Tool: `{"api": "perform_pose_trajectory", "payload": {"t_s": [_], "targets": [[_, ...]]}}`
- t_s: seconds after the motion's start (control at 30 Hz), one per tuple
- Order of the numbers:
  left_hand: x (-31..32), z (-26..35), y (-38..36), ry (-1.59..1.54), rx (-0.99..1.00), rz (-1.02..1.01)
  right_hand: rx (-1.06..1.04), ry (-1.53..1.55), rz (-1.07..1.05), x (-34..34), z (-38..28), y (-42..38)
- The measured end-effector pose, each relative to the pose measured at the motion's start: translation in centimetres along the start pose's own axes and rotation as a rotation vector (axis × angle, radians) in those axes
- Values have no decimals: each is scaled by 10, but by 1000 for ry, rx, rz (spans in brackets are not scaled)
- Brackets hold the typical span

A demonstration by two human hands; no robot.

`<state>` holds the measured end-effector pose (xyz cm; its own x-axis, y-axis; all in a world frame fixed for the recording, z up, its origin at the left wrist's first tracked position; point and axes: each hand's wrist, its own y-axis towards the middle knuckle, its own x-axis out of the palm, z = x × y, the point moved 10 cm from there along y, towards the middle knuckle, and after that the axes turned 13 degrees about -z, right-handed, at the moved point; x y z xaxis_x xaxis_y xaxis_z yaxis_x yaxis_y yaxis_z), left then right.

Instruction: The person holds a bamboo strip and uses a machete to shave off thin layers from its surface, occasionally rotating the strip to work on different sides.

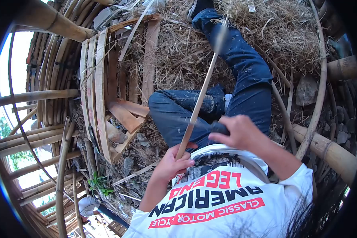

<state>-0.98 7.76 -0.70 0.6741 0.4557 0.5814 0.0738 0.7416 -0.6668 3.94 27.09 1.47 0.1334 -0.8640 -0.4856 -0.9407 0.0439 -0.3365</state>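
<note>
A long, thin bamboo strip (202, 93) slants from my lap up over my bent leg toward my shoe. My left hand (172, 163) is closed around its near end, close to my waist. In my right hand (242, 133) is the dark handle of a knife (219, 128). Its blade is smeared by motion and crosses the strip just above my left hand. A dark blur (221, 39) overlaps the strip near its far end. Fine shavings dot my jeans (248, 71).
A wooden slatted crate (101, 91) lies to the left of my knee. Dry shavings (273, 31) cover the ground ahead. Thick bamboo poles (329, 152) stand at the right, and a bamboo lattice (35, 139) fills the left. Another person (89, 206) is partly visible at the lower left.
</note>
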Motion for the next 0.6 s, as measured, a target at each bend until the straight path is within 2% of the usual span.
{"api": "perform_pose_trajectory", "payload": {"t_s": [0.07,0.1,0.17,0.27,0.37,0.43,0.5,0.57,0.6], "targets": [[-1,3,-10,3,32,-17,89,65,210,-39,32,3],[1,6,-14,0,65,-39,167,136,232,-53,56,6],[3,0,-5,33,61,-21,199,-35,342,-77,80,9],[18,-11,10,-92,-33,-107,252,-220,385,-77,71,12],[15,-7,12,-173,35,-192,189,-145,373,-48,46,3],[18,0,8,-233,27,-179,114,-173,372,-32,41,1],[24,5,1,-292,14,-228,-31,-335,367,-29,24,1],[24,4,-9,-286,22,-228,7,-455,434,-47,51,8],[22,1,-16,-303,27,-225,84,-355,479,-63,72,10]]}}
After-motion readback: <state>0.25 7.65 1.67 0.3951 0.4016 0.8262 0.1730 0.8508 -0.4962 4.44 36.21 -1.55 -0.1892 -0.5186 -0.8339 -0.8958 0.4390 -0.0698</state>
